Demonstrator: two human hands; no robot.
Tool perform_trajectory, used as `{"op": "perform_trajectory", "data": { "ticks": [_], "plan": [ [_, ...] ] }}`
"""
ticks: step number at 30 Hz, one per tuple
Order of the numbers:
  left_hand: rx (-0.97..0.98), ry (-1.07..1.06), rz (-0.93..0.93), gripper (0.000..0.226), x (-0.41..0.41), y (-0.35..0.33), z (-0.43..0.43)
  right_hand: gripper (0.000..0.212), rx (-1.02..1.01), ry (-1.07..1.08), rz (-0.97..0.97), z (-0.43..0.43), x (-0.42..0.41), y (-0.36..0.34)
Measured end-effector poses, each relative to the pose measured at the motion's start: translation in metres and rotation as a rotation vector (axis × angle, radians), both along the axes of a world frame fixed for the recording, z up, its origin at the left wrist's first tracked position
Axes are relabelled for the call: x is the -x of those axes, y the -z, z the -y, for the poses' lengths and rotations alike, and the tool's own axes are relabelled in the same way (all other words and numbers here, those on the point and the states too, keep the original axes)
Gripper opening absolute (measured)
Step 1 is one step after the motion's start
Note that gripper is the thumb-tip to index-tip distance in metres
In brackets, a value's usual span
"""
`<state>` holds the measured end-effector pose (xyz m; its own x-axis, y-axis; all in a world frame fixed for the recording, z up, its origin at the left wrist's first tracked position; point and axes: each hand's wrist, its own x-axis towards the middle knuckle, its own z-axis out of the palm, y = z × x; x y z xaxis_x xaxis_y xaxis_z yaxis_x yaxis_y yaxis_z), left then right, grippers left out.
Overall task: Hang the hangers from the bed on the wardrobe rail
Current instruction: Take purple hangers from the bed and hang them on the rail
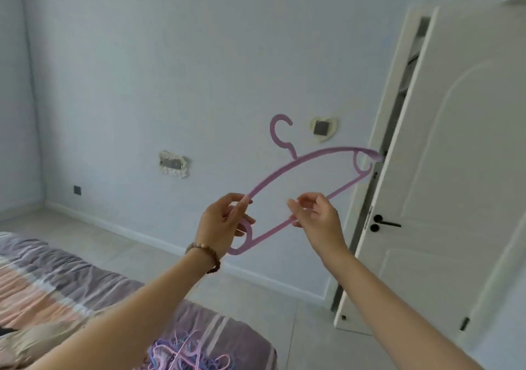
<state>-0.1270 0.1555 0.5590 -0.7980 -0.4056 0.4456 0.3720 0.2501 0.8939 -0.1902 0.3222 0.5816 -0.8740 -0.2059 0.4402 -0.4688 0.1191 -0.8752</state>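
Clearly the step in hand is carrying one hanger to the rail, which is not in view. The thin lilac plastic hanger (321, 152) is up in the air in front of the pale wall, tilted, with its hook (277, 130) on top and free. The left hand (222, 224) pinches the near shoulder end between thumb and fingertips. The right hand (318, 219) pinches the lower bar the same way, its other fingers loosely curled. It would go better to shift one grip up near the neck, so the hook leads and drops cleanly over the rail. More tangled pastel hangers (185, 352) lie on the striped purple-and-peach bed (57, 273) below.
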Motion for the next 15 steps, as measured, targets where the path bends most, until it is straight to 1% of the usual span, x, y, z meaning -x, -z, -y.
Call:
{"op": "perform_trajectory", "data": {
  "ticks": [5,8,11,15],
  "plan": [
    [0.163,0.285,-0.100,0.019,0.002,-0.090,-0.089,0.033,0.043,0.142,-0.099,-0.086,-0.034,-0.089],
    [0.257,0.453,-0.167,0.018,0.000,-0.131,-0.153,0.027,0.109,0.224,-0.154,-0.143,-0.062,-0.128],
    [0.283,0.620,-0.221,0.019,-0.005,-0.161,-0.220,0.021,0.211,0.296,-0.203,-0.204,-0.091,-0.152],
    [0.312,0.817,-0.263,0.020,-0.016,-0.186,-0.316,0.016,0.262,0.432,-0.257,-0.294,-0.129,-0.169]
  ]
}}
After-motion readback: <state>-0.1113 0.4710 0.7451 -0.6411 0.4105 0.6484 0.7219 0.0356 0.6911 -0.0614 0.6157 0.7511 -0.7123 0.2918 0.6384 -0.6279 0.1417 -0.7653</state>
